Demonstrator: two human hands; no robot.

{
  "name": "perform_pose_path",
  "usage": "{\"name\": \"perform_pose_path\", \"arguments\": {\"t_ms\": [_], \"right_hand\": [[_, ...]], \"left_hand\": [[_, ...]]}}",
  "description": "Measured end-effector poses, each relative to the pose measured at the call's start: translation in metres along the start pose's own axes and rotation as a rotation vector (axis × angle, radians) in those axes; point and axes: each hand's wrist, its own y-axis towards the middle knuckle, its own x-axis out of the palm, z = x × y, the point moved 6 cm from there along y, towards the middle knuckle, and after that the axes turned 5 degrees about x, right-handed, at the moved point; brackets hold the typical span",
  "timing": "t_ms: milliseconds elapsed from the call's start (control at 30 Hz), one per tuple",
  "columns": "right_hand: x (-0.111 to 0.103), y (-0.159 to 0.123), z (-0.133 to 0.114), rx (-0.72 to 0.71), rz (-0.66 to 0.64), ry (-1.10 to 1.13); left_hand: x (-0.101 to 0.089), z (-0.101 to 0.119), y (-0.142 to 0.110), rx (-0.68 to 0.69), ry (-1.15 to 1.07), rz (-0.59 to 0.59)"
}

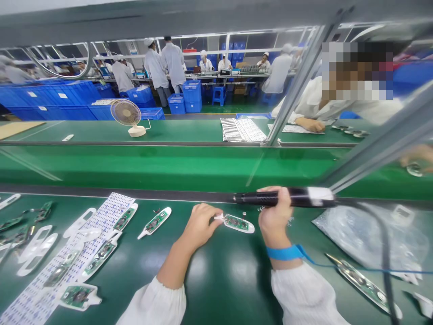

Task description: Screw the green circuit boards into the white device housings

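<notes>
White sleeves [152, 302] end in the left hand [202, 223], its fingers [216, 215] pinching the left end of a white-framed circuit board [237, 222] lying lengthwise along the green bench [203, 271]; the right hand [275, 211] is closed round a black electric screwdriver [287, 197], its tip just beyond the board, pointing left
</notes>
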Motion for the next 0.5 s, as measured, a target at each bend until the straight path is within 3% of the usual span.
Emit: {"name": "perform_pose_path", "arguments": {"t_ms": [100,300,500], "right_hand": [[0.005,0.001,-0.019,-0.126,-0.054,0.024],[0.01,-0.003,-0.01,-0.054,-0.171,-0.128],[0.011,-0.006,-0.005,0.003,-0.202,-0.162]], "left_hand": [[0.0,-0.002,-0.001,0.002,-0.027,0.014],[0.0,-0.005,-0.002,0.006,-0.03,0.029],[0.0,-0.006,-0.001,0.013,0.0,0.019]]}}
